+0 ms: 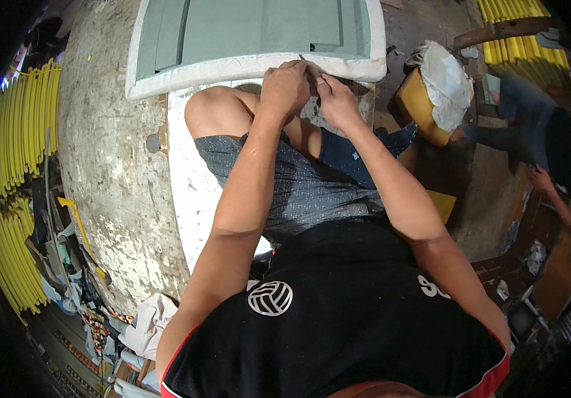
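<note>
A flat panel (pixel 252 30) with a grey-green middle lies in front of me. White cloth (pixel 212 71) wraps its rim. My left hand (pixel 286 87) is closed at the near edge of the panel, its curled fingers pressed against the cloth border. Just to its right, my right hand (pixel 338 103) is closed around a slim dark tool (pixel 312 70), with a thin tip pointing up at the cloth. Its exact kind is hard to make out. The two hands nearly touch, and the fingertips are partly hidden.
My bent legs lie below the panel, on a worn, paint-spotted board (pixel 113 166). Yellow curved frames (pixel 23 126) are stacked at left, and more yellow pieces (pixel 521 46) at far right. A yellow container with a white plastic bag (pixel 444 83) stands right, near another person (pixel 544 132).
</note>
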A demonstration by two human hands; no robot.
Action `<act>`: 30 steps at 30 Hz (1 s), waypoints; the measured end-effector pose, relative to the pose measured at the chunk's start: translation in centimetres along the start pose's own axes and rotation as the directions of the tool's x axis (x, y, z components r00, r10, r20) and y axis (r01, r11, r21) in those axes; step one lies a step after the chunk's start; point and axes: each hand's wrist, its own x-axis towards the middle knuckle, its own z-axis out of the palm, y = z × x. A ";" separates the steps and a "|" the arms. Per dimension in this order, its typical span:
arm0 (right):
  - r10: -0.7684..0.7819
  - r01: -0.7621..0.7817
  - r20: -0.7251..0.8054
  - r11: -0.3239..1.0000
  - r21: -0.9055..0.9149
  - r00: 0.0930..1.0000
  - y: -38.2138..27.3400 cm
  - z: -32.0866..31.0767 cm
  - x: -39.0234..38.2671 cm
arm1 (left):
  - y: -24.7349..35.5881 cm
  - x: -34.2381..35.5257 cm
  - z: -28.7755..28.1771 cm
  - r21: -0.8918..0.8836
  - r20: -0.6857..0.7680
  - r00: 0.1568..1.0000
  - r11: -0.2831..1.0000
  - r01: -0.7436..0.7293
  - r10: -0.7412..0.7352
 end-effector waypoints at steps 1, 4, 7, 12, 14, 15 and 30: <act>0.133 -0.143 0.082 0.981 0.130 0.988 -0.3 -0.2 -0.1 | 0.1 0.0 -0.1 0.011 0.023 1.000 1.000 0.015 -0.015; 0.344 -0.412 0.260 0.865 0.288 0.903 -0.3 -0.4 -0.1 | 0.2 0.1 -0.3 -0.008 0.027 1.000 1.000 0.008 -0.008; -0.089 0.086 -0.007 0.981 -0.175 0.996 1.0 0.3 0.7 | -0.1 0.2 0.2 0.005 0.014 1.000 1.000 -0.006 0.006; -0.101 0.087 -0.075 0.982 -0.168 0.992 1.7 1.7 0.5 | -0.3 -0.1 0.5 0.017 0.020 1.000 1.000 0.002 -0.002; -0.086 0.066 -0.125 0.985 -0.157 0.988 3.2 2.5 1.3 | -0.5 0.2 0.7 0.052 0.022 0.999 0.998 -0.025 0.024; -0.104 0.083 -0.121 0.982 -0.170 0.987 3.5 2.7 1.5 | -0.4 0.1 0.5 0.049 0.025 0.999 0.999 -0.021 0.019; 0.280 -0.218 0.018 0.704 0.676 0.960 3.1 -2.5 -0.5 | -0.9 1.1 1.1 -0.036 -0.121 0.991 0.998 0.046 -0.050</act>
